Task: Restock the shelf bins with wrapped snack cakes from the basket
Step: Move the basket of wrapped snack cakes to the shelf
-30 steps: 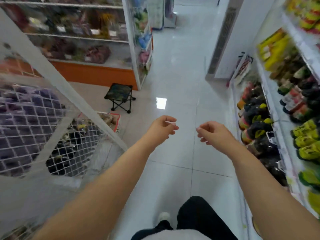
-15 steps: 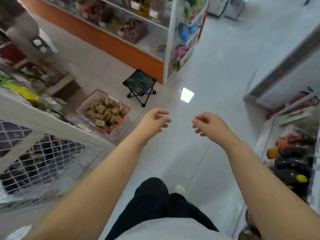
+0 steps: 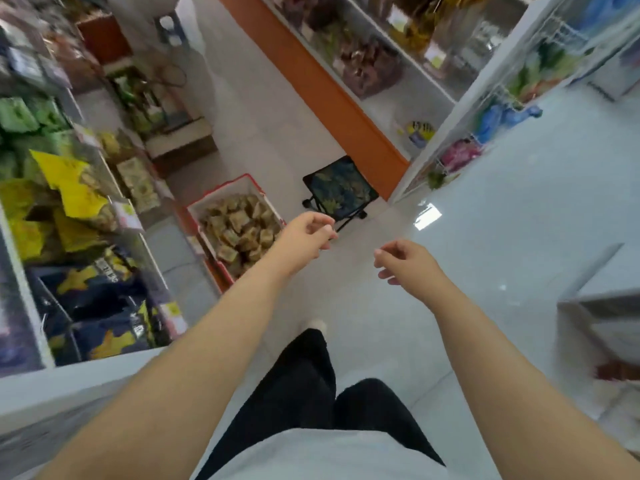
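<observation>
A red-rimmed white basket [image 3: 221, 192] stands on the floor at the foot of the left shelves, filled with several tan wrapped snack cakes [image 3: 239, 226]. My left hand [image 3: 304, 237] hovers in the air just right of the basket, its fingers loosely curled and holding nothing. My right hand [image 3: 405, 266] hangs further right over the bare floor, also loosely curled and empty. The left shelf bins [image 3: 72, 202] hold yellow, green and dark blue packets behind clear fronts.
A small folding stool [image 3: 341, 190] stands just beyond the basket. An orange-based shelf unit [image 3: 332, 95] runs along the far side of the aisle. A white counter edge [image 3: 69, 382] is at lower left, another shelf [image 3: 602, 317] at right. My legs are below.
The view has swung left and downward, bringing the basket and the left shelves closer and more central. Both hands stay raised and empty, and have drawn slightly apart.
</observation>
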Action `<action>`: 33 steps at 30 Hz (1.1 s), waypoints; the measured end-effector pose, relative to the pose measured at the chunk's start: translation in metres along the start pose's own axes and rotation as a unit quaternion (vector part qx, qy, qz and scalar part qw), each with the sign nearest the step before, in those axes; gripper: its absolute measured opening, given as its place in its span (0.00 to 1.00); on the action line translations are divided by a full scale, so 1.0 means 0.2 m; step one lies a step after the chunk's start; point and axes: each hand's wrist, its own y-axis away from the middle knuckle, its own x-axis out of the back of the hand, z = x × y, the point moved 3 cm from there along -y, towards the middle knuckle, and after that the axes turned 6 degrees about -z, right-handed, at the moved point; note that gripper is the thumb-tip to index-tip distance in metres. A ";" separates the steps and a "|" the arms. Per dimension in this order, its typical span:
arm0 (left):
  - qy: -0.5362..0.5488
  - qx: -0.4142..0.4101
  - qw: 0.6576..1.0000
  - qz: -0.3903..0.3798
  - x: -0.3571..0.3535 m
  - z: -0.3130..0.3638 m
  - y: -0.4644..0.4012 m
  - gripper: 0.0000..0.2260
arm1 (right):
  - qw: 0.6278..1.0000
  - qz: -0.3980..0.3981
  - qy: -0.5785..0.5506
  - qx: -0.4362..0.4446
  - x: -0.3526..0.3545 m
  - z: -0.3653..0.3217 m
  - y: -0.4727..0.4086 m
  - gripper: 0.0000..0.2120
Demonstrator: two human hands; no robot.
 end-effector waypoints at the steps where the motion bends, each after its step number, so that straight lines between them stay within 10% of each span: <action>1: 0.014 0.006 1.000 0.010 0.04 0.01 -0.06 0.06 | 1.000 -0.009 0.010 0.003 0.00 -0.06 -0.08 0.05; 12: 0.124 0.101 0.971 0.180 0.47 -0.02 -0.53 0.09 | 0.978 -0.156 0.127 0.056 0.06 -0.55 -0.95 0.09; 33: 0.316 0.178 0.815 0.452 0.87 0.03 -1.01 0.08 | 0.862 -0.385 0.302 0.133 -0.14 -1.50 -2.02 0.15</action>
